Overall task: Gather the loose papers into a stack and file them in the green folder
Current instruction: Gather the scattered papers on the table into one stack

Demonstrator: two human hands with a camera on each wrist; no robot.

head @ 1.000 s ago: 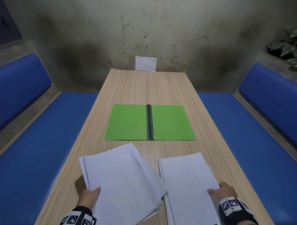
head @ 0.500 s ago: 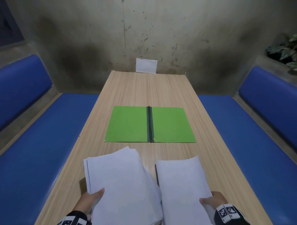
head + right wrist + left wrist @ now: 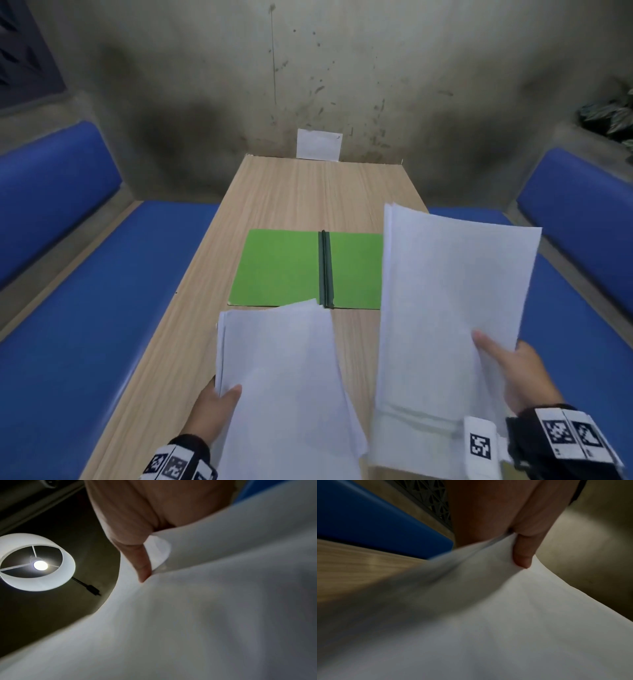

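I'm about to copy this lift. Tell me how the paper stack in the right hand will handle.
Probably floppy: the right-hand stack bows around the thumb of the right hand. Likely to fan or slip, since separate sheet edges show along its left side. Seemingly light enough for one hand, pinched at a single edge.

I sit at a long, pale wood-grain table (image 3: pixel 318 192) that runs to a stained, grey concrete wall (image 3: pixel 342 68), with blue padded benches (image 3: pixel 85 308) on both sides. A round white drum lampshade (image 3: pixel 36 561) with a lit bulb hangs overhead; green leafy plants (image 3: pixel 609 116) stand in the far right corner.
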